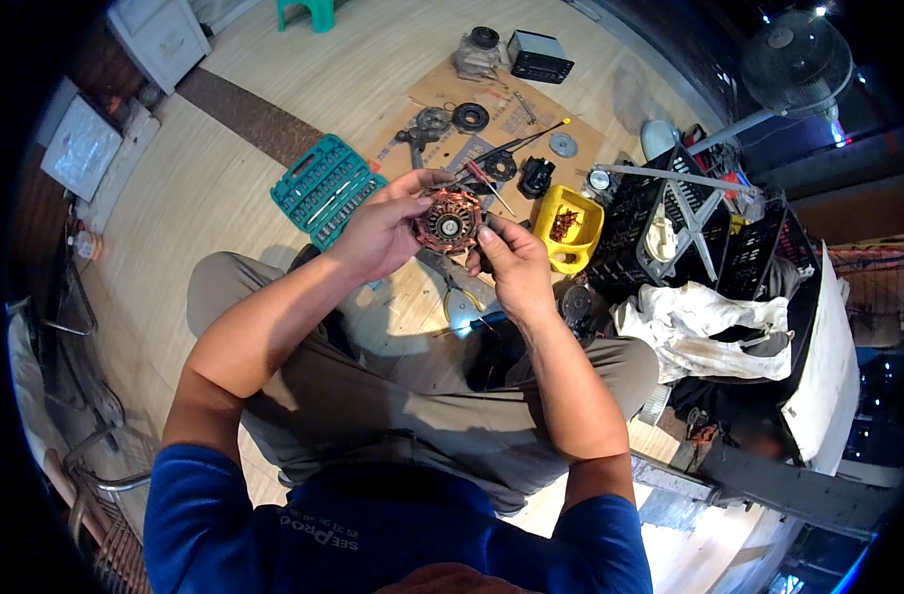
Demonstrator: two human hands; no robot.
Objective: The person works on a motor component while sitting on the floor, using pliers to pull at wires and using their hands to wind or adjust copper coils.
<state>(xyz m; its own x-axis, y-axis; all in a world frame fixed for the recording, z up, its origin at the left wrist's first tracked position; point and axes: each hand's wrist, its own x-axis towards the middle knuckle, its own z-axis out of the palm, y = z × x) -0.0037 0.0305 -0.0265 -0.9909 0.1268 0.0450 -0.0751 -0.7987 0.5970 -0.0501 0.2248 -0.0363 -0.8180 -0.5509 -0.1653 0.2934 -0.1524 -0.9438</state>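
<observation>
My left hand grips the left side of a round metal part with copper windings, its fanned dark centre and silver hub facing up. My right hand holds the same part's lower right edge with the thumb in front. Just beyond the part lie a red-handled screwdriver and a dark round plate. Yellow-handled pliers lie below it on the floor. A yellow cut container with small copper-coloured pieces sits to the right, and an open green socket case lies to the left.
Cardboard bears loose metal and black parts. Beyond are a housing, a boxy electronic unit and a green stool. Black crates, white cloth and a standing fan line the right; a wire chair stands lower left.
</observation>
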